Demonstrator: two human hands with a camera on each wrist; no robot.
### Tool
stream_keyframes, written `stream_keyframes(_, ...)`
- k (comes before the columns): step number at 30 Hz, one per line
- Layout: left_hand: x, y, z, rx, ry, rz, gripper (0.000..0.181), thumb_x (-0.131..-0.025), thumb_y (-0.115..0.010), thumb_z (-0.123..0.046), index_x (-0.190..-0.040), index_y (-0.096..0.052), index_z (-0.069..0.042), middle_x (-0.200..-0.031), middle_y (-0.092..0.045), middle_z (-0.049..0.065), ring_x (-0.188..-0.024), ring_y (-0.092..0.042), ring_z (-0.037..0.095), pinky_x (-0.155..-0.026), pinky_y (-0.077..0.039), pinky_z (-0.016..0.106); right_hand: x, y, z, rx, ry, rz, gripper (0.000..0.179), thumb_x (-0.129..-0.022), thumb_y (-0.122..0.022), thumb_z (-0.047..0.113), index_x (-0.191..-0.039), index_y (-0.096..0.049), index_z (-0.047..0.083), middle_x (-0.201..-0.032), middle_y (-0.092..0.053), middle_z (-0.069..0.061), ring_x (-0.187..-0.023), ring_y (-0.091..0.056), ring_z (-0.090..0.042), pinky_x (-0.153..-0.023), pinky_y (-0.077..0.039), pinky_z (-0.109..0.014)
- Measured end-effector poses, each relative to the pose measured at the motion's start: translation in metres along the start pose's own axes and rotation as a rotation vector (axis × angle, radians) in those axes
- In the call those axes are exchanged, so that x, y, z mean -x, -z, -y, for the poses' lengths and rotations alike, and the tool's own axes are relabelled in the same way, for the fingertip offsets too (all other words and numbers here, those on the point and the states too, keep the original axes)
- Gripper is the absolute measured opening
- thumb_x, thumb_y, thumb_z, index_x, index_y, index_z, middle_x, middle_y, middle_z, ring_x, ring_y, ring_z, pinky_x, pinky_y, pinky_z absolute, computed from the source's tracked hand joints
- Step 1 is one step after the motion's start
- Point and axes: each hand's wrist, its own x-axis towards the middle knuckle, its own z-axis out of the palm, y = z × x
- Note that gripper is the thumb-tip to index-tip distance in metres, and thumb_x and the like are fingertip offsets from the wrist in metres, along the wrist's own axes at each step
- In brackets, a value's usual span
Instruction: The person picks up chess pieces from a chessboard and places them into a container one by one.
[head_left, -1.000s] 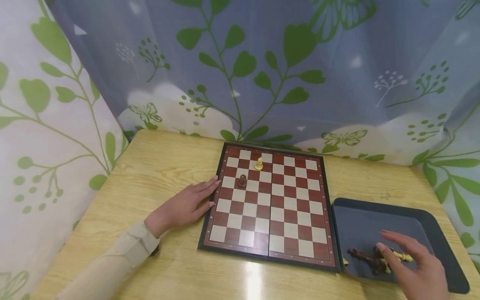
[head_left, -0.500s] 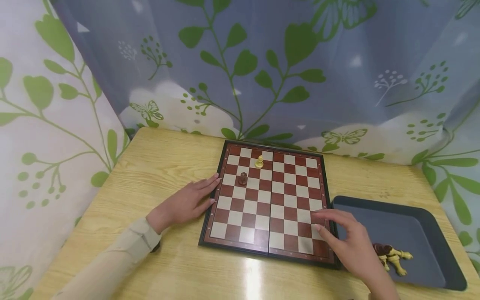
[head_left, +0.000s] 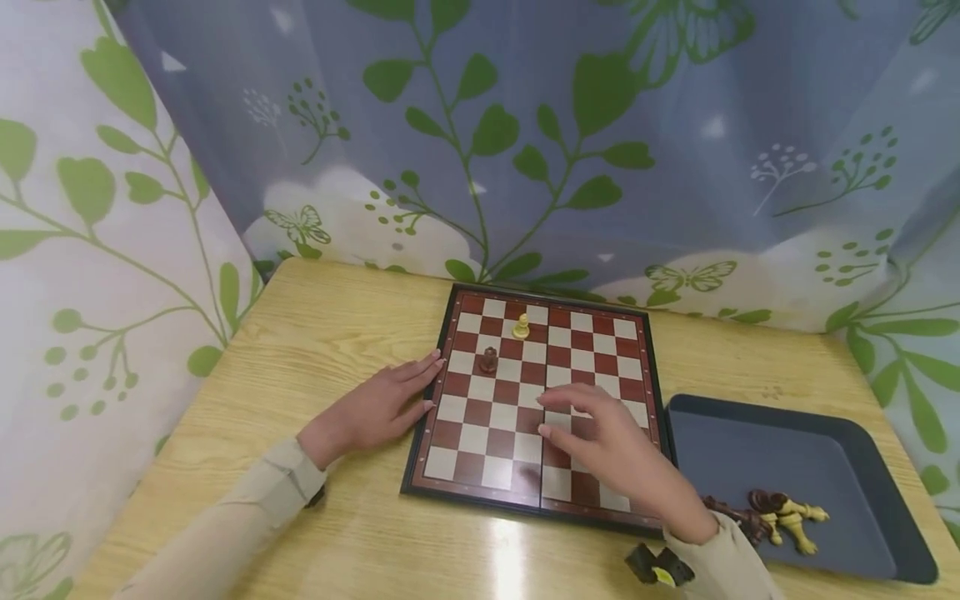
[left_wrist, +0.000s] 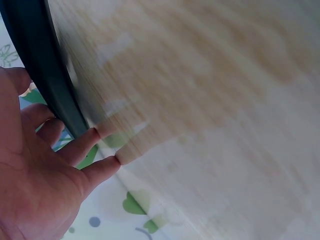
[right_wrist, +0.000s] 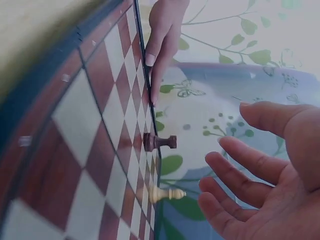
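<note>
My left hand rests on the table, its fairly straight fingertips at the left edge of the chessboard. In the left wrist view, its fingers lie by the board's dark rim. Over the board's right half hovers my right hand, fingers loosely bent and thumb apart, holding nothing. A dark brown rook stands upright on the left half. Farther back is a pale yellow chess piece with a rounded top, also upright. The right wrist view shows both pieces beyond the open palm.
Right of the board, a dark grey tray holds several dark and pale chess pieces lying on their sides. A small black object is at the right sleeve. Behind the wooden table hangs a leaf-patterned curtain.
My right hand has moved left from above the tray to over the board, empty throughout. My left hand has stayed at the board's edge, and both standing pieces keep their squares.
</note>
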Motion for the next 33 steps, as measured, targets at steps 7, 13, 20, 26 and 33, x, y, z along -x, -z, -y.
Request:
stream_keyframes(7,0.002,0.000,0.003,-0.013,0.023,0.006,0.062,-0.109,-0.044,-0.039,-0.161,-0.029,-0.010,-0.169,-0.021,0.006,-0.150,-0.034,0.035,-0.119,-0.032,0.061,-0.049,-0.010,0.005,0.050,-0.015,0.067,0.051,-0.098,-0.070,0.026,-0.143,-0.057,0.008,-0.146,-0.056,-0.011,-0.132,-0.054,-0.032,-0.103,-0.050,-0.054)
stream_keyframes(13,0.003,0.002,0.006,-0.021,0.031,0.002,0.062,-0.109,-0.044,-0.040,-0.161,-0.028,-0.011,-0.169,-0.022,0.006,-0.150,-0.034,0.035,-0.118,-0.032,0.062,-0.085,-0.019,0.002,0.057,-0.022,0.134,0.059,-0.099,-0.067,0.026,-0.152,-0.047,0.007,-0.154,-0.049,-0.013,-0.135,-0.053,-0.037,-0.107,-0.049,-0.055)
stream_keyframes(20,0.001,0.003,0.007,-0.008,0.010,-0.006,0.061,-0.109,-0.044,-0.039,-0.160,-0.029,-0.009,-0.169,-0.022,0.007,-0.150,-0.034,0.034,-0.119,-0.032,0.061,-0.109,-0.029,-0.006,0.058,-0.034,0.175,0.053,-0.102,-0.062,0.023,-0.150,-0.049,0.006,-0.149,-0.053,-0.017,-0.115,-0.063,-0.033,-0.084,-0.056,-0.045)
stream_keyframes(26,0.001,0.003,0.004,-0.001,0.016,0.005,0.061,-0.109,-0.043,-0.041,-0.161,-0.028,-0.012,-0.169,-0.021,0.004,-0.150,-0.034,0.034,-0.119,-0.032,0.061,-0.116,-0.035,-0.013,0.006,-0.042,0.159,0.041,-0.102,-0.063,0.019,-0.140,-0.060,0.006,-0.141,-0.061,-0.014,-0.120,-0.063,-0.029,-0.083,-0.056,-0.038)
stream_keyframes(33,0.003,0.003,0.002,0.007,0.014,0.006,0.061,-0.109,-0.045,-0.040,-0.161,-0.029,-0.012,-0.168,-0.023,0.006,-0.149,-0.036,0.035,-0.118,-0.033,0.063,-0.119,-0.037,-0.018,-0.005,-0.030,0.130,0.031,-0.099,-0.066,0.014,-0.129,-0.067,0.005,-0.129,-0.067,-0.012,-0.109,-0.067,-0.027,-0.076,-0.057,-0.035)
